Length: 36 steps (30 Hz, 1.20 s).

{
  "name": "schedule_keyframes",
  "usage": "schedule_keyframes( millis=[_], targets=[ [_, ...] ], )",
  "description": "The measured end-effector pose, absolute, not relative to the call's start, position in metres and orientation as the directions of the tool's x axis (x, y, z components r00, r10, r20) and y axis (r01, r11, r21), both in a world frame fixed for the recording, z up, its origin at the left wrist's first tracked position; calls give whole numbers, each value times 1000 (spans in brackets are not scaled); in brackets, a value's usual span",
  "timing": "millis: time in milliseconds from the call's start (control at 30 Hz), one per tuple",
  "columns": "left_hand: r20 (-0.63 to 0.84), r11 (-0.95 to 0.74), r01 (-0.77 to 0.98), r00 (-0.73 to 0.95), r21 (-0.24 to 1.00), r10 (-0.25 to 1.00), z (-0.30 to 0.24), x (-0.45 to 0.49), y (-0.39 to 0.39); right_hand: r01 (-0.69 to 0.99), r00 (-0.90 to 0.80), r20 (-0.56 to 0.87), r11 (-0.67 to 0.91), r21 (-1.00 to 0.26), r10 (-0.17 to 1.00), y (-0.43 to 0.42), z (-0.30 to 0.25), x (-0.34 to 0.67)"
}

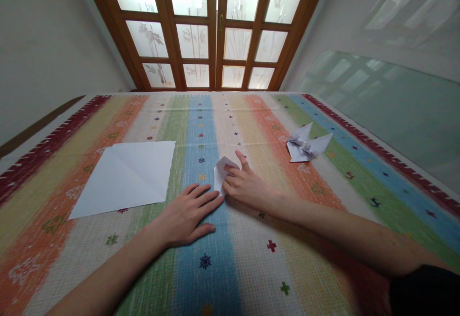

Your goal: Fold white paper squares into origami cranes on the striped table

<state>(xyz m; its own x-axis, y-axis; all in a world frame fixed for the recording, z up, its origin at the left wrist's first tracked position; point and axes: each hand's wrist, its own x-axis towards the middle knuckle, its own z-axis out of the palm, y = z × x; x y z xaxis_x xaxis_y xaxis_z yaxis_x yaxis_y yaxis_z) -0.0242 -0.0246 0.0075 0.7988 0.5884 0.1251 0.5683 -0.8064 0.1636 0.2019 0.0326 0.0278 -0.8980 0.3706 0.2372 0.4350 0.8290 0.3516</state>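
Note:
A small folded piece of white paper [222, 165] lies on the blue and pale stripes in the middle of the table. My right hand [247, 184] is over its right side, fingers bent and pressed onto it, with one finger lifted away on the far side. Part of the folded paper is hidden under those fingers. Flat on the cloth to the left is my left hand [194, 213], its fingers spread and its fingertips at the paper's near edge. It holds nothing.
A larger white sheet [134, 174] with a diagonal crease lies at the left. Toward the right stands a folded paper figure with two pointed wings [307, 144]. A striped tablecloth [271, 277] covers the table. Beyond its far edge are wooden glass-paned doors [216, 52].

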Motion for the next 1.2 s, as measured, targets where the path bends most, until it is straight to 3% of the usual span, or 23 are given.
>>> schedule_keyframes(
  millis=[100, 167, 233, 300, 367, 467, 567, 800, 1200],
  targets=[
    [123, -805, 577, 796, 140, 592, 7, -21, -26, 429, -886, 344, 832, 352, 311, 34, 24, 208],
    [136, -807, 574, 796, 140, 590, 7, -20, -26, 419, -839, 492, 853, 310, 233, 35, 22, 216],
    [146, -809, 570, 796, 146, 587, 7, -20, -26, 430, -714, 673, 879, 205, 193, 35, 20, 226],
    [150, -813, 562, 800, 149, 581, 8, -20, -27, 460, -568, 781, 887, 40, 259, 37, 20, 234],
    [159, -818, 557, 803, 145, 575, 8, -20, -27, 454, -483, 784, 877, -157, 390, 40, 19, 239],
    [188, -816, 564, 794, 127, 578, 10, -19, -27, 372, -482, 666, 822, -432, 569, 49, 14, 243],
    [196, -813, 568, 789, 127, 582, 11, -19, -27, 278, -565, 540, 760, -587, 624, 57, 7, 243],
    [126, -818, 553, 810, 158, 573, 11, -18, -26, 327, -568, 484, 722, -610, 666, 62, 12, 230],
    [82, -809, 558, 812, 184, 578, 9, -18, -25, 564, -465, 340, 570, -598, 817, 64, 5, 207]
  ],
)
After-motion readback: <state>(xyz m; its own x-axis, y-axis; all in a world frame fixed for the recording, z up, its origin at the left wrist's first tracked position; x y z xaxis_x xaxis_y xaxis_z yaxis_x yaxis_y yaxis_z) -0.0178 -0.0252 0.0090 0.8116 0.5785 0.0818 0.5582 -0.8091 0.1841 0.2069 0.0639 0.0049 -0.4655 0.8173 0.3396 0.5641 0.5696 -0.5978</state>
